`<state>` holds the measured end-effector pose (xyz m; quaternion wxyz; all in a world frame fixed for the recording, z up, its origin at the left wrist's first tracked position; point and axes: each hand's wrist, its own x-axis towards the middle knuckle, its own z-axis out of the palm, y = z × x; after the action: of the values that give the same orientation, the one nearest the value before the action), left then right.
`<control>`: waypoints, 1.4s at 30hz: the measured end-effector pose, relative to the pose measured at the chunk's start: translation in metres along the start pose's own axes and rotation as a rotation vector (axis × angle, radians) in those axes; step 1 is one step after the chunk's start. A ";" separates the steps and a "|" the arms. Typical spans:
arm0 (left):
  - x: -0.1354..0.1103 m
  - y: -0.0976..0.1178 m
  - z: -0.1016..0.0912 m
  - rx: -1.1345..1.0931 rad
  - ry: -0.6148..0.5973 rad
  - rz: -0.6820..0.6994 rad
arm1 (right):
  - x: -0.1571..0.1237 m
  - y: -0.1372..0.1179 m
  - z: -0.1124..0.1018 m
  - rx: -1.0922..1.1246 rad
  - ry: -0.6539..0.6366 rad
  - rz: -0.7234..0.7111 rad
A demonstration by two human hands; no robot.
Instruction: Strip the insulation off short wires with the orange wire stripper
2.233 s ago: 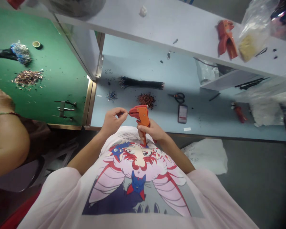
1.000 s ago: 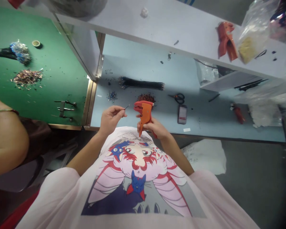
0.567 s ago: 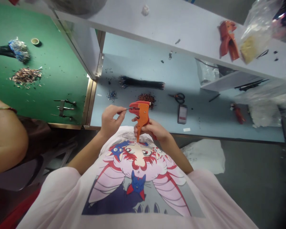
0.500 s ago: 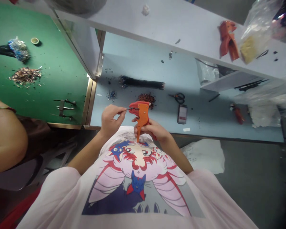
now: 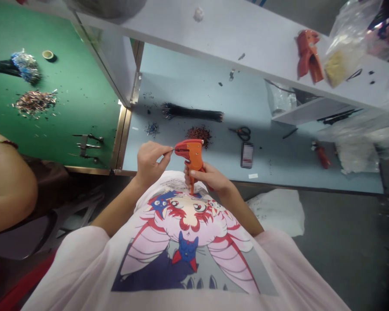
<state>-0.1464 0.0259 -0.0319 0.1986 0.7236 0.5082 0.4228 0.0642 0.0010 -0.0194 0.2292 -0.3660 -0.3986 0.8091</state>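
My right hand is wrapped round the handles of an orange and red wire stripper, held upright above the table's front edge. Its red jaws point left. Between thumb and forefinger, my left hand pinches a thin dark wire, whose far end sits at the jaws. Just behind the tool lies a pile of copper-coloured scraps. Farther back a bundle of black wires lies across the blue table.
Scissors and a phone lie to the right. A second stripper rests on the white shelf. At left, a green table holds scraps and a clamp-like fixture, near another person's arm.
The stripper's handles have been squeezed by my right hand and its jaws have closed. My left hand has barely moved, still pinching the wire.
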 end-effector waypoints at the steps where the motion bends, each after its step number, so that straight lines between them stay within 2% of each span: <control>1: 0.000 0.000 0.000 0.013 -0.003 0.001 | 0.000 0.000 0.000 -0.006 -0.002 0.000; 9: -0.001 0.000 -0.001 0.041 0.008 -0.006 | 0.001 -0.001 0.004 -0.045 0.027 -0.011; 13: -0.001 0.000 0.000 0.056 -0.013 -0.042 | 0.004 0.002 0.006 -0.093 0.097 -0.004; 17: -0.001 -0.003 0.003 0.056 -0.052 -0.046 | 0.009 0.006 0.008 -0.050 0.192 -0.010; 26: 0.000 -0.003 0.002 0.000 -0.079 -0.131 | 0.001 0.004 -0.003 0.081 0.084 -0.021; 28: 0.000 -0.001 0.000 -0.071 -0.081 -0.178 | -0.001 0.003 -0.005 0.058 0.151 -0.052; 31: -0.001 0.002 -0.002 -0.165 -0.120 -0.217 | 0.001 0.001 -0.004 -0.038 0.345 -0.165; 33: -0.002 0.005 -0.001 -0.185 -0.174 -0.188 | 0.005 -0.001 0.000 -0.102 0.439 -0.264; 35: -0.003 0.009 0.000 -0.175 -0.237 -0.128 | 0.009 -0.004 0.004 -0.143 0.470 -0.348; 38: -0.004 0.014 0.002 -0.135 -0.297 -0.048 | 0.013 -0.007 0.009 -0.202 0.451 -0.401; 42: -0.003 0.016 0.001 -0.104 -0.318 0.003 | 0.014 -0.007 0.010 -0.286 0.425 -0.399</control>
<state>-0.1366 0.0167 -0.0226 0.3131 0.7708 0.4466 0.3292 0.0485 0.0096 -0.0158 0.4076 -0.4699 -0.5151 0.5897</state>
